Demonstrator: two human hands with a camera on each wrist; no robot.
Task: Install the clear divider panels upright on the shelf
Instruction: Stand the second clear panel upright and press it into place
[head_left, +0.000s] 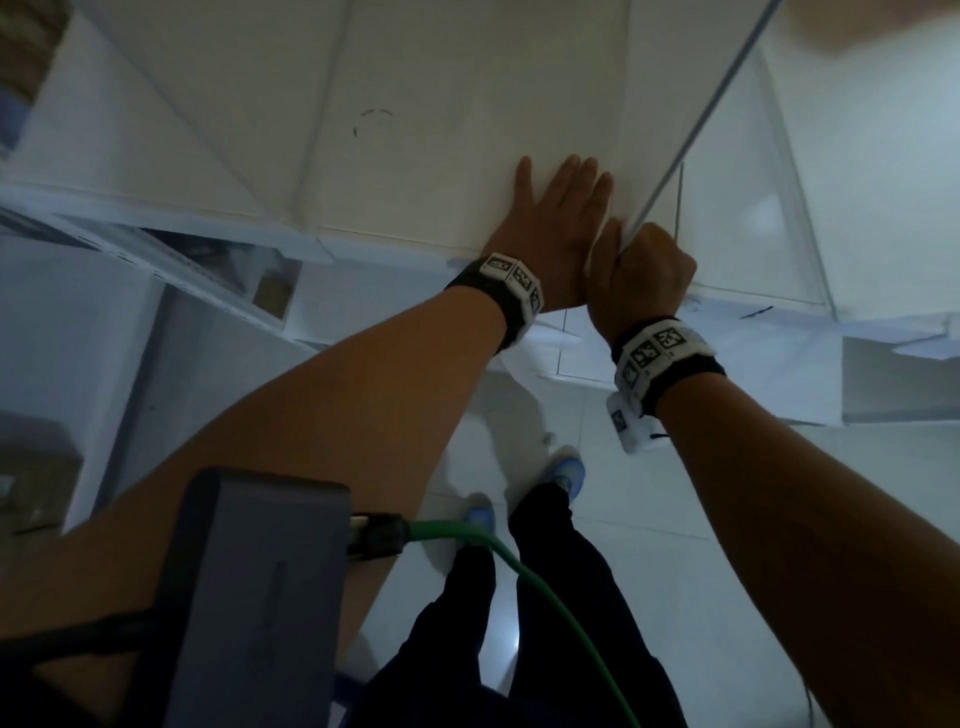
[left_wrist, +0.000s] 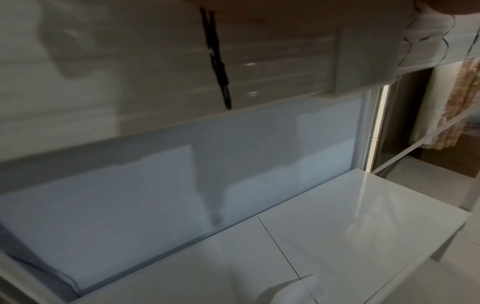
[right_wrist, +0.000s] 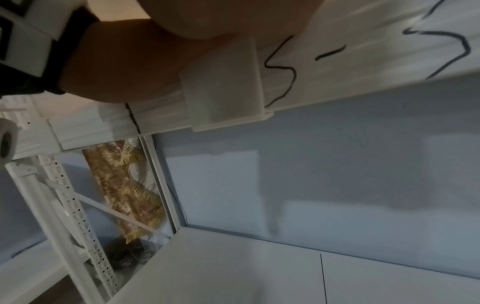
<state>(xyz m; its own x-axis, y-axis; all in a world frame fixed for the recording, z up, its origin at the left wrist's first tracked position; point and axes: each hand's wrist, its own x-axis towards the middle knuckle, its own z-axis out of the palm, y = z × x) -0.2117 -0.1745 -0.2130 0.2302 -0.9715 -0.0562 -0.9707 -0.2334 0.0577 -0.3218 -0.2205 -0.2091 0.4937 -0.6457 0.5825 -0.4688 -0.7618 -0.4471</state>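
Note:
My left hand (head_left: 556, 208) lies flat, fingers straight, on the white shelf (head_left: 441, 171) near its front edge. Just to its right, my right hand (head_left: 644, 265) is a fist gripping the near end of a clear divider panel (head_left: 711, 109). The panel stands on edge and runs back across the shelf. In the right wrist view a white plastic clip (right_wrist: 223, 86) sits on the shelf's front lip under my palm. The left wrist view shows the same clip (left_wrist: 363, 61). Two more clear panels, one on the left (head_left: 319, 145) and one on the right (head_left: 795, 171), stand on the shelf.
Black marker lines (right_wrist: 283, 67) are drawn on the shelf's front lip. A lower white shelf (left_wrist: 337, 226) lies beneath. A perforated white upright (right_wrist: 78, 205) and a patterned curtain (right_wrist: 124, 185) are at the side. A green cable (head_left: 545, 587) hangs by my legs over the tiled floor.

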